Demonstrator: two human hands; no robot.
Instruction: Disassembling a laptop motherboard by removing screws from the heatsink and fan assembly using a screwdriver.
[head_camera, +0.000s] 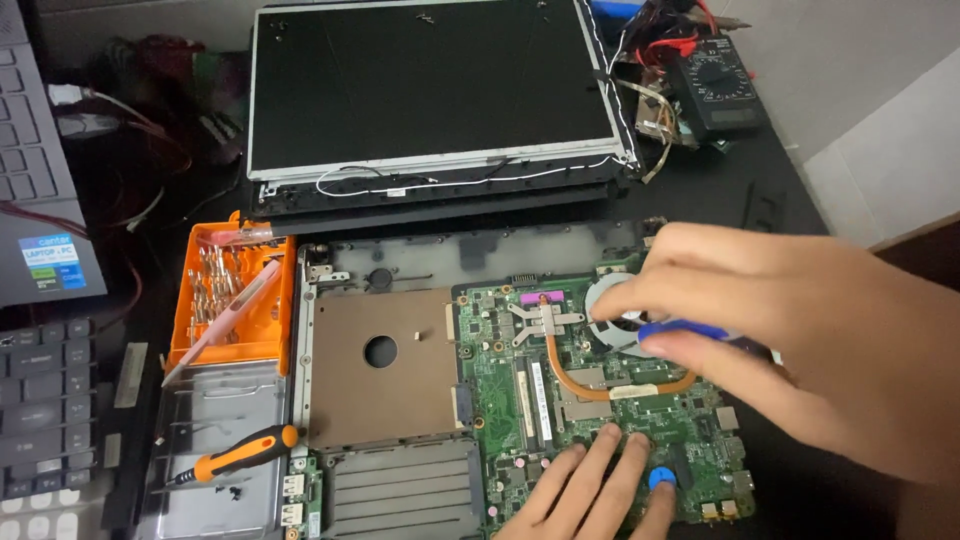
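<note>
The green motherboard (590, 400) sits exposed in the opened laptop base (400, 360) on the dark worktop (760, 190). Right hand (800, 320): fingers clamped on a blue-handled screwdriver (690, 332) above the fan (612, 312). Left hand (595, 490): fingers spread flat, pressing the board's lower edge. An orange bit case (235, 295) lies left.

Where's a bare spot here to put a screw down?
The brown metal plate between the orange bit case and the green circuit board is bare. The black table right of the screen panel too. The board is crowded by both hands.
</note>
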